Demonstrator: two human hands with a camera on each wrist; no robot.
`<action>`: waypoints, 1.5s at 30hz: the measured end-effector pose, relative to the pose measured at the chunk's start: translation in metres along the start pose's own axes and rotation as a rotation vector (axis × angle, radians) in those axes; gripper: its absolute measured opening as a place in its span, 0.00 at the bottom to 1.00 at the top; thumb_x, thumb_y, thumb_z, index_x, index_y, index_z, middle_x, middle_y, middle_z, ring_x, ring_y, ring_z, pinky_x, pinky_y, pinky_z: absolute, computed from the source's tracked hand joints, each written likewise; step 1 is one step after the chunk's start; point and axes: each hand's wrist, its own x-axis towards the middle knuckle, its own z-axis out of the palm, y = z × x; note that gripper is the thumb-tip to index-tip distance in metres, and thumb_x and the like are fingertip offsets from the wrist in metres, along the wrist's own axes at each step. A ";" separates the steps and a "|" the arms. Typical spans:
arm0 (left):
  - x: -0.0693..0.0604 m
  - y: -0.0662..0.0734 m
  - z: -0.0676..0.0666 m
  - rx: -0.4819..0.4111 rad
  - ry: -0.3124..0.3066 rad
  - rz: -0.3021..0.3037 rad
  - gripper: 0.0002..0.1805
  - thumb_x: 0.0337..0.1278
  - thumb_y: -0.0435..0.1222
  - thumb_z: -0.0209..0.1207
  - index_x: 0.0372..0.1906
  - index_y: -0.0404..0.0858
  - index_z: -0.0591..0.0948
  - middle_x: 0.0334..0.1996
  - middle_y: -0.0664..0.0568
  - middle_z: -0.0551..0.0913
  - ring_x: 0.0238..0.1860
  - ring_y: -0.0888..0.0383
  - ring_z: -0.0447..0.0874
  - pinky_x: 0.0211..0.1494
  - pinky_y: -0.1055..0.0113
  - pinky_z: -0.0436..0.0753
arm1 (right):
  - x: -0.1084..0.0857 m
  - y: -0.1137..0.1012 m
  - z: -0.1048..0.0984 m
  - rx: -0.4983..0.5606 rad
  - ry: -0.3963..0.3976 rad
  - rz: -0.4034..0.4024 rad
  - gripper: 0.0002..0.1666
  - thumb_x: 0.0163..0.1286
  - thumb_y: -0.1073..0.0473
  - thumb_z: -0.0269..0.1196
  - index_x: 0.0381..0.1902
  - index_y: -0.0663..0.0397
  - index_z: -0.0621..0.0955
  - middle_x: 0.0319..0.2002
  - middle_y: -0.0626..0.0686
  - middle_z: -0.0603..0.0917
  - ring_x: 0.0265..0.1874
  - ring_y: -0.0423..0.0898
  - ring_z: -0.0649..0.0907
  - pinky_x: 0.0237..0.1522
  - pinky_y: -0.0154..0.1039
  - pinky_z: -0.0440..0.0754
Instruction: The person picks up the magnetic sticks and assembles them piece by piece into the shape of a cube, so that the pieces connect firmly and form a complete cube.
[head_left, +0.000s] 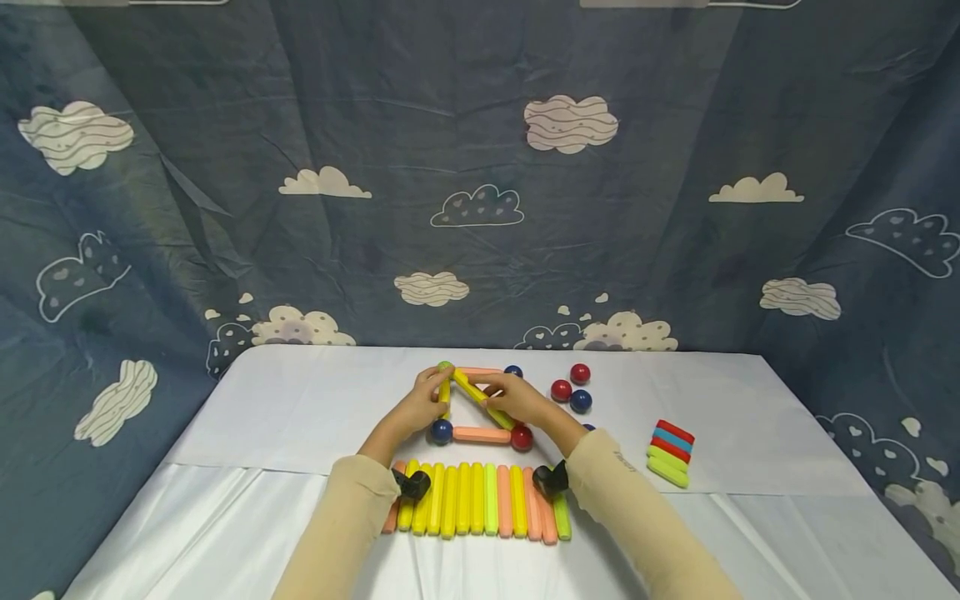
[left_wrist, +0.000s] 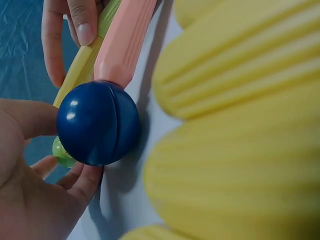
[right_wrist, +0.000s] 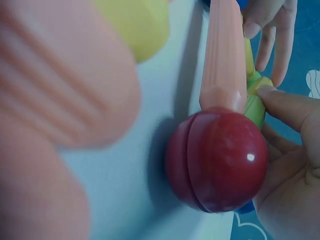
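While the left hand (head_left: 415,410) pinched the side rod (head_left: 446,400) and the right hand (head_left: 523,399) the diagonal rod (head_left: 471,389), fitting appeared underway, requiring alignment at the 11-o'clock green ball (head_left: 445,365).

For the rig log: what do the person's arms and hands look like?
Left hand and right hand are ungloved. Left sleeve and right sleeve are long and beige; the right carries a small dark marking near its cuff, too small to read. A black device sits at each wrist.

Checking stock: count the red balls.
3: one red ball on the frame, near right corner; two loose red balls right of it. The right sleeve may hide others.
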 end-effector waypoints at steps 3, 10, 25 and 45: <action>0.002 -0.003 0.001 0.008 0.004 -0.025 0.36 0.52 0.25 0.53 0.68 0.45 0.58 0.66 0.39 0.45 0.55 0.45 0.65 0.57 0.55 0.67 | 0.002 -0.001 0.002 -0.021 -0.003 0.019 0.26 0.62 0.68 0.58 0.58 0.48 0.73 0.47 0.58 0.78 0.39 0.47 0.78 0.37 0.37 0.78; 0.003 -0.006 0.002 0.003 -0.009 -0.054 0.35 0.53 0.29 0.52 0.68 0.45 0.58 0.65 0.39 0.49 0.57 0.45 0.63 0.58 0.52 0.64 | 0.004 -0.004 0.005 -0.069 0.002 0.004 0.26 0.60 0.71 0.58 0.57 0.53 0.74 0.48 0.58 0.77 0.40 0.48 0.78 0.36 0.37 0.78; -0.002 -0.002 -0.004 0.015 -0.054 -0.099 0.38 0.55 0.35 0.56 0.69 0.44 0.53 0.64 0.36 0.55 0.60 0.42 0.60 0.61 0.47 0.58 | 0.004 -0.004 0.006 -0.135 0.026 0.008 0.23 0.61 0.66 0.60 0.56 0.54 0.74 0.42 0.55 0.80 0.36 0.45 0.77 0.39 0.39 0.77; -0.022 -0.002 -0.017 0.046 -0.248 -0.074 0.53 0.37 0.40 0.71 0.70 0.44 0.51 0.67 0.43 0.53 0.62 0.45 0.56 0.60 0.48 0.59 | -0.046 0.020 -0.029 -0.009 -0.077 0.105 0.57 0.46 0.53 0.73 0.69 0.50 0.54 0.67 0.58 0.56 0.62 0.60 0.60 0.60 0.53 0.58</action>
